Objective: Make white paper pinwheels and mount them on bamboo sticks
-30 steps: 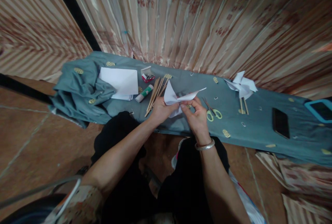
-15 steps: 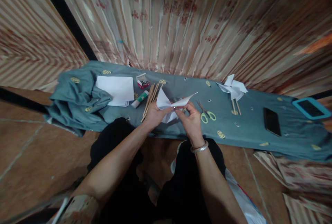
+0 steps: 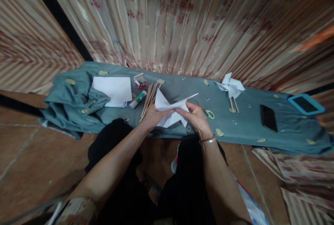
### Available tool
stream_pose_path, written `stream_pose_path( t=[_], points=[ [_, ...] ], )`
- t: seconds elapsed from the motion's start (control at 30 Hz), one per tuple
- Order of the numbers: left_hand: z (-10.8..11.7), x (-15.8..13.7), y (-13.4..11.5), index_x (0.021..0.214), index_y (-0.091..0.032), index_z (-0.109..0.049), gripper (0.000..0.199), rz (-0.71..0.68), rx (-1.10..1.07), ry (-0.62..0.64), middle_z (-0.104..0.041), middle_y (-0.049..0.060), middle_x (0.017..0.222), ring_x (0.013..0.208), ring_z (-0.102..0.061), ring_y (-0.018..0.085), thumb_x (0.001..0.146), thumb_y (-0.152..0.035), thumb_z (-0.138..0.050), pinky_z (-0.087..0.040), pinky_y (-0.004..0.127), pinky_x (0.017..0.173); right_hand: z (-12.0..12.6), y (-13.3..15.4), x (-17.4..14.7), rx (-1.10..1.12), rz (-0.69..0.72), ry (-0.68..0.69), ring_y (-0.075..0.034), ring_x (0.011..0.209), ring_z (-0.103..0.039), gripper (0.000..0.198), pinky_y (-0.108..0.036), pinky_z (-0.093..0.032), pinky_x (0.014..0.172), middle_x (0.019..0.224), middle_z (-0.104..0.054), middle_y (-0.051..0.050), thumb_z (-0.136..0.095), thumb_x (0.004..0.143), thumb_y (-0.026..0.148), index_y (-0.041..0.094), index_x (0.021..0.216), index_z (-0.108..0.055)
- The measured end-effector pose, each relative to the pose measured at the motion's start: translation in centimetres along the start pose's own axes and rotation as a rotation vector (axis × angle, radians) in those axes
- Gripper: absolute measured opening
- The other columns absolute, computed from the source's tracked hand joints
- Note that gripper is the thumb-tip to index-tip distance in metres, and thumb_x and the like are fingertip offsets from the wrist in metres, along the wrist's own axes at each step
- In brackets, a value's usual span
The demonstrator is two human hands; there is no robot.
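Observation:
A white paper pinwheel [image 3: 167, 104] is held between my two hands above the near edge of the cloth. My left hand [image 3: 154, 116] grips its left side, the thumb pressed near the centre. From the right, my right hand [image 3: 197, 116] pinches it, its thumb meeting the centre where a tiny pin-like spot shows. The fingers behind the paper are hidden. Just left of the paper lie several wooden sticks [image 3: 149, 98]. Scissors with green handles [image 3: 209, 114] rest beside my right hand, partly covered by it.
Left on the teal cloth [image 3: 193, 87] are a paper stack [image 3: 114, 89], a glue stick [image 3: 138, 99] and a small open box of pins [image 3: 141, 81]. Rightward lie a pinwheel on sticks [image 3: 230, 86], a black phone [image 3: 268, 118] and a blue-framed tablet [image 3: 306, 104]. A curtain [image 3: 167, 26] hangs behind.
My right hand has turned and moved slightly right, with its thumb now on the pinwheel's centre. The pinwheel lies flatter and more spread, and my hand covers more of the scissors. The view has shifted slightly.

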State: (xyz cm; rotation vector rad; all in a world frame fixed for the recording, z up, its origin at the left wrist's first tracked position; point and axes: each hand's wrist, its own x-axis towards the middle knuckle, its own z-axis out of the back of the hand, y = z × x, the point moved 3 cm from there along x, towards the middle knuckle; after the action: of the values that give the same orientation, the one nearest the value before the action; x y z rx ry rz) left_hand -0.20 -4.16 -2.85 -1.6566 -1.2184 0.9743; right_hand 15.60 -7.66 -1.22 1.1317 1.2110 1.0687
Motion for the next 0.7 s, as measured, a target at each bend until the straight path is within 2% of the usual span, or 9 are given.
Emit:
stream_pose_path(
  t=[0.23, 0.5, 0.7],
  points=[
    [0.02, -0.25, -0.28, 0.069, -0.013, -0.073, 0.034, 0.035, 0.065, 0.028, -0.071, 0.002, 0.064, 0.060, -0.063, 0.015, 0.044, -0.029, -0.088, -0.054, 0.026, 0.060, -0.09, 0.07, -0.29, 0.073, -0.051, -0.023, -0.016, 0.058, -0.064, 0.030, -0.030, -0.052, 0.061, 0.069, -0.073, 0.001, -0.086, 0.053, 0.036, 0.021, 0.076, -0.075],
    [0.25, -0.09, 0.12, 0.070, -0.012, -0.074, 0.027, 0.023, 0.114, 0.048, -0.071, 0.003, 0.065, 0.060, -0.063, 0.015, 0.048, -0.025, -0.084, -0.052, 0.025, 0.059, 0.04, -0.48, -0.06, -0.009, 0.021, -0.056, -0.018, 0.060, -0.064, 0.023, -0.032, -0.053, 0.059, 0.066, -0.073, 0.002, -0.084, 0.054, 0.034, 0.022, 0.071, -0.075],
    [0.31, 0.15, 0.34, 0.069, -0.013, -0.074, 0.023, 0.020, 0.108, 0.062, -0.070, 0.003, 0.063, 0.058, -0.061, 0.014, 0.049, -0.022, -0.082, -0.050, 0.024, 0.058, -0.03, -0.54, -0.15, -0.042, 0.045, -0.060, -0.018, 0.062, -0.065, 0.023, -0.031, -0.053, 0.061, 0.070, -0.073, 0.001, -0.082, 0.057, 0.034, 0.021, 0.075, -0.076]
  ],
)
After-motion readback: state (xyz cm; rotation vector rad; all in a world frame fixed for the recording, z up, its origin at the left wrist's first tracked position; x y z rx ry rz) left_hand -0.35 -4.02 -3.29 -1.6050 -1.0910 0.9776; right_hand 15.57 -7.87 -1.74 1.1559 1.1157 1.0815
